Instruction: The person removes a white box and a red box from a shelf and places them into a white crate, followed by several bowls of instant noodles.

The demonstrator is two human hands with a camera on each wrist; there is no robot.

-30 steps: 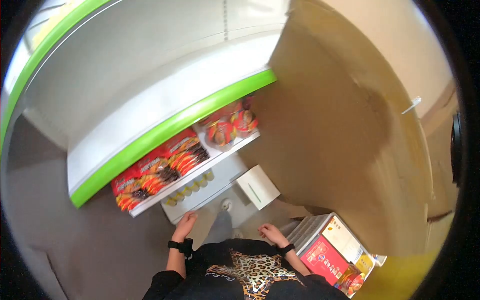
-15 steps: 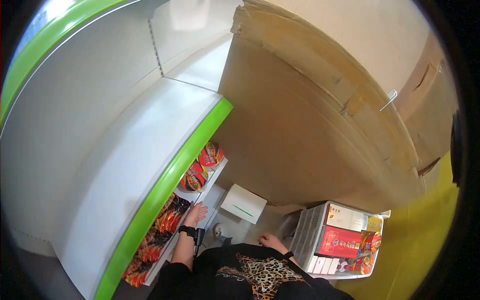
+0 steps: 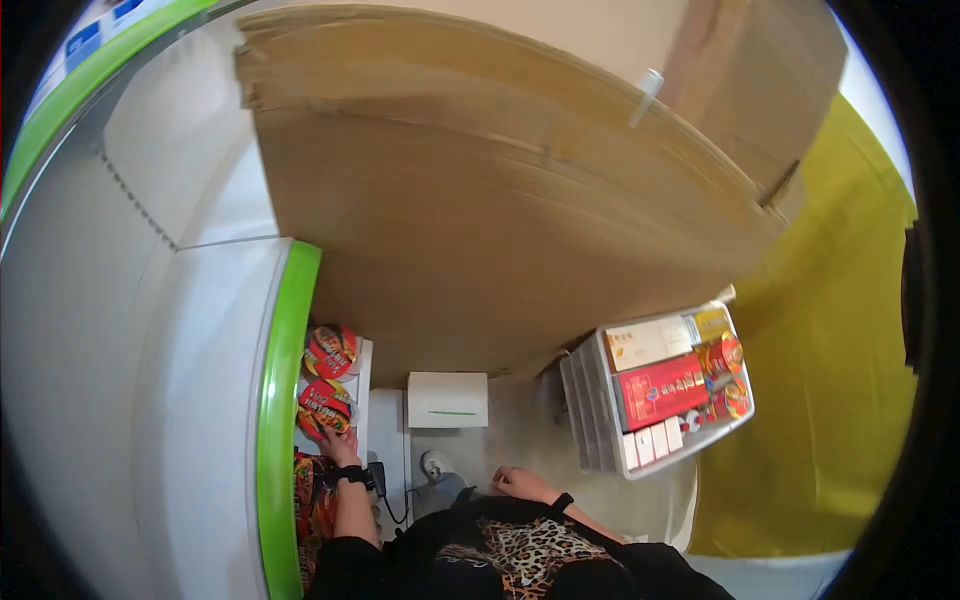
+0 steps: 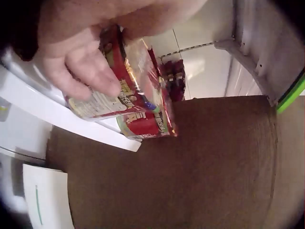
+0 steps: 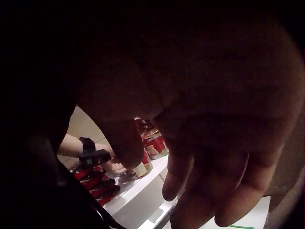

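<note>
My left hand (image 3: 341,447) reaches onto the shelf at the left and grips the nearer red instant noodle bowl (image 3: 325,403). In the left wrist view its fingers lie along one side of that bowl (image 4: 136,78), with the thumb side across the other. A second red noodle bowl (image 3: 331,351) sits just behind it on the white shelf board (image 3: 363,395). Several red and black noodle packets (image 3: 314,500) lie on the same board, partly covered by my left forearm. My right hand (image 3: 522,484) hangs before my body, fingers loosely bent and holding nothing.
A green-edged white shelf (image 3: 285,400) overhangs the bowls. A tall cardboard sheet (image 3: 480,250) borders the far side. On the floor stands a white box (image 3: 447,395) with a green stripe. A white crate (image 3: 590,425) of boxes and noodle bowls is at right, beside a yellow cover (image 3: 800,420).
My view has turned right, so the shelf now runs along the left edge. My left hand has moved forward from near the packets onto the nearer noodle bowl. My right hand stays by my body.
</note>
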